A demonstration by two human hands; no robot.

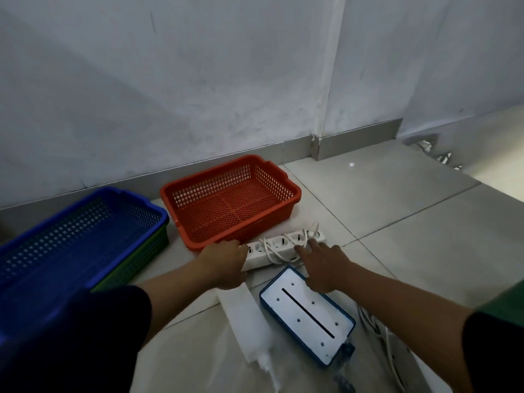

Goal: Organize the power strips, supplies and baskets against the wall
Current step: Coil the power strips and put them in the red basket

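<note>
A white power strip (279, 246) with its cord wound around it lies on the tiled floor just in front of the red basket (231, 200). My left hand (225, 263) grips the strip's left end. My right hand (323, 263) rests on its right part with fingers spread over the cord. A blue basket (71, 236) is nested on a green one (139, 262) at the left by the wall. Near me lie a second white power strip (246, 324) and a blue-framed white box (306, 313) with a black slot.
The wall and grey skirting (198, 168) run behind the baskets. More white cable and another strip (382, 344) lie at the lower right. A step edge (442, 157) rises at the far right. Bare tiles stretch right of the red basket.
</note>
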